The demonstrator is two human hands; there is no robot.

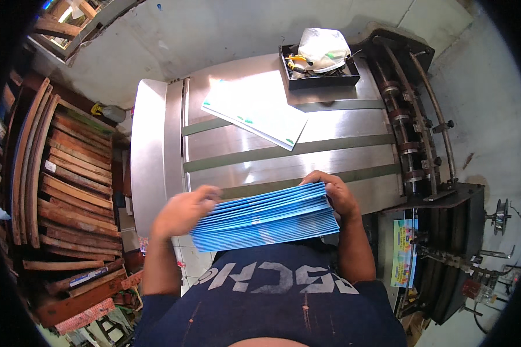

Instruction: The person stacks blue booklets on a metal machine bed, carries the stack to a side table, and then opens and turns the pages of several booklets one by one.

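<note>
A thick stack of blue folded sheets (266, 217) is held in front of my chest, its many layered edges facing up toward me. My right hand (337, 195) grips its right end, fingers over the far top edge and closed on it. At the stack's left end is my left hand (191, 211), its fingers smeared by motion near the upper left corner; whether they grip the sheets I cannot tell. Beyond the stack, white sheets with small green marks (255, 113) lie at a slant on the metal table of a machine (283, 159).
Green belts (289, 151) run across the metal table to a roller assembly (408, 133) at the right. A black tray (324, 82) with tools and a white bag stands at the back. Wooden slats (78, 185) fill a rack at left. A colourful printed sheet (403, 253) hangs at lower right.
</note>
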